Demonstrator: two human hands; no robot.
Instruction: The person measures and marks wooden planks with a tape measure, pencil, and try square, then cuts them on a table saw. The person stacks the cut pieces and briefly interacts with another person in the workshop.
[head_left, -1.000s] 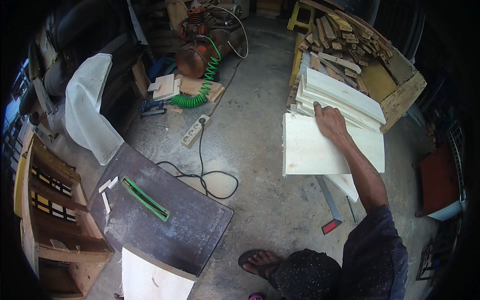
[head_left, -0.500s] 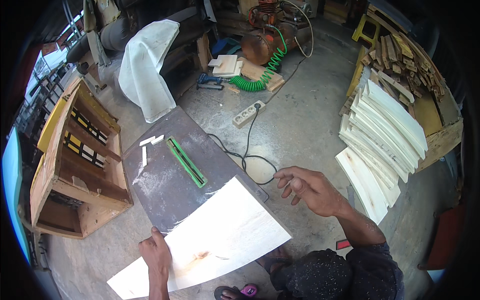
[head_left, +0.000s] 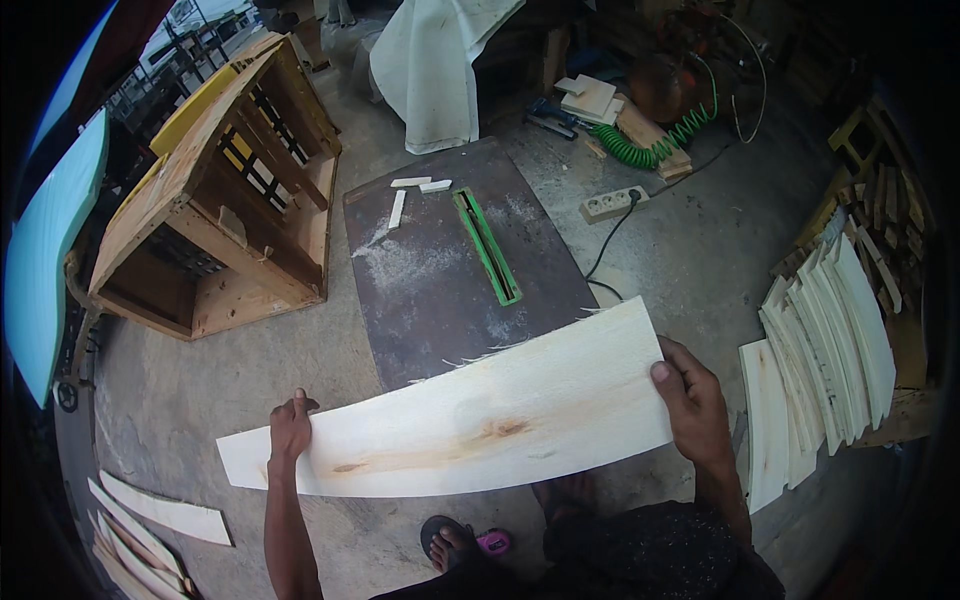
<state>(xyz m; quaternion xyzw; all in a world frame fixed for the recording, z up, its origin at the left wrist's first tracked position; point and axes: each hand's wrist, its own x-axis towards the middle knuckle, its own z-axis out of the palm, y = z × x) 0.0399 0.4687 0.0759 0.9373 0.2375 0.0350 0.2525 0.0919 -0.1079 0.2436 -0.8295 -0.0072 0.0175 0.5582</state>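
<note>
Left hand (head_left: pixel 290 430) clasps the pale board (head_left: pixel 450 420) (it has brown stains) near one end; my right hand (head_left: pixel 697 405) pinches the other.

A dark table (head_left: pixel 420 330) bears three white slips (head_left: pixel 397 210) and dust (head_left: pixel 410 262); the floor (head_left: pixel 180 380), a power strip (head_left: pixel 612 206).

Head-worn fisheye, looking down, dark rim unclear

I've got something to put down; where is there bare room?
Free: floor between power strip and board stack, and between wooden frame and held board. Crowded: far left of the table, with offcuts, and around the green hose.
</note>
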